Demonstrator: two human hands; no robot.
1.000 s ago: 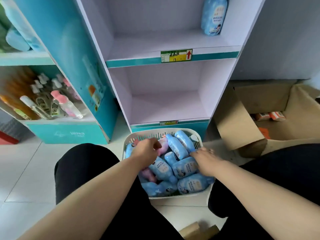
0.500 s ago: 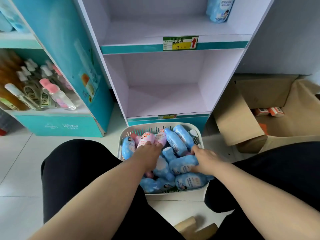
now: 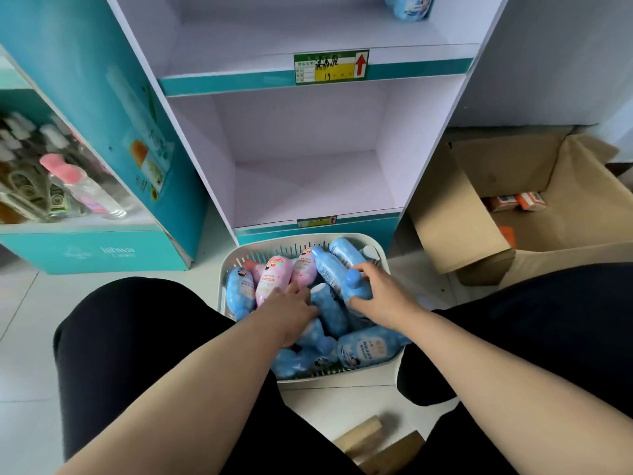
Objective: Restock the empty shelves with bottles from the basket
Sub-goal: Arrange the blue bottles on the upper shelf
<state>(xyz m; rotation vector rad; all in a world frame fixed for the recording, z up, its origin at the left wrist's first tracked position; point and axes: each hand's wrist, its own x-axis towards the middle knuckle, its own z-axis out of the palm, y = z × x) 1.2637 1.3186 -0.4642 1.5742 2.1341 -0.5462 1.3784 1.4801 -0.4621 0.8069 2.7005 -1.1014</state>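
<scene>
A white slotted basket (image 3: 228,269) sits on the floor between my knees, filled with several blue and pink bottles lying down. My right hand (image 3: 383,298) is closed around the cap end of a blue bottle (image 3: 327,269) at the basket's back right. My left hand (image 3: 291,311) lies palm down in the pile. Its fingertips touch the base of a pink bottle (image 3: 272,277), and its grip is hidden. Right behind the basket stands a pale shelf unit with a bare lower shelf (image 3: 308,186). The upper shelf (image 3: 291,46) holds one blue bottle (image 3: 409,6) at its far right.
An open cardboard box (image 3: 448,214) with small orange packs (image 3: 517,200) stands at the right. A teal display stand (image 3: 102,248) with clear bottles (image 3: 85,190) stands at the left. Wooden blocks (image 3: 370,440) lie on the white tile floor near me.
My right hand has moved from a bottle at the basket's front up to a blue bottle at the back and closed on it. My left hand has slid lower into the pile.
</scene>
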